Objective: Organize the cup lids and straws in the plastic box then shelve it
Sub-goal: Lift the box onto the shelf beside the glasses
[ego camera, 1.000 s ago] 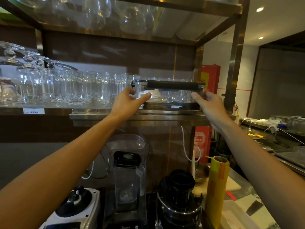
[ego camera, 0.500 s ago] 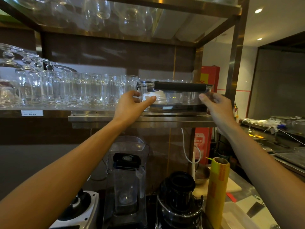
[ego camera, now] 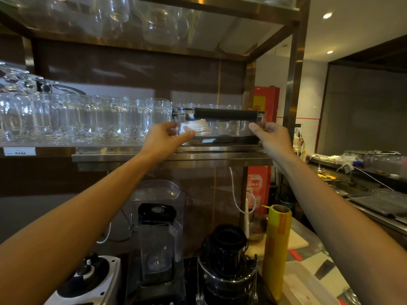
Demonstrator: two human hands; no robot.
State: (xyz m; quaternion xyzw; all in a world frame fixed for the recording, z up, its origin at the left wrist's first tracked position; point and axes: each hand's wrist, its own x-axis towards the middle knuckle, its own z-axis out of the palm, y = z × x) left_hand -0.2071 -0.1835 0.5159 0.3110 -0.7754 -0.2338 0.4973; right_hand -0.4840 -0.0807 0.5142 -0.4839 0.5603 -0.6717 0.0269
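Nearest the camera, on the counter below the arms, stand a white-based appliance [ego camera: 88, 280], a clear blender jar with a black lid [ego camera: 157, 236] and a black juicer [ego camera: 228, 260], with an upright yellow roll of cling film [ego camera: 278, 249] just to their right. Both bare forearms reach up and away from here to the steel shelf [ego camera: 171, 156] at about head height. The left hand [ego camera: 164, 139] grips the left end of the plastic box [ego camera: 220, 128], thumb along its front wall and fingers curled round the corner; the right hand [ego camera: 272, 137] holds the right end, thumb pressed on the front and the fingers wrapped behind, out of sight. The box is a low, clear, rectangular container whose walls show what lies inside; a long black handle [ego camera: 225, 113] runs across the top of its transparent lid, with a small dark clip at the left end. Through the left part of the front wall a stack of white cup lids [ego camera: 199, 129] is visible; dark shapes along the bottom cannot be told apart. The box sits at the right end of the shelf, its base on or just above the metal surface, just beside a long row of drinking glasses [ego camera: 88, 119] that fills the shelf to the left. More glassware [ego camera: 154, 23] rests on the shelf above. Beyond the shelf's right post stands a red cabinet [ego camera: 264, 102].
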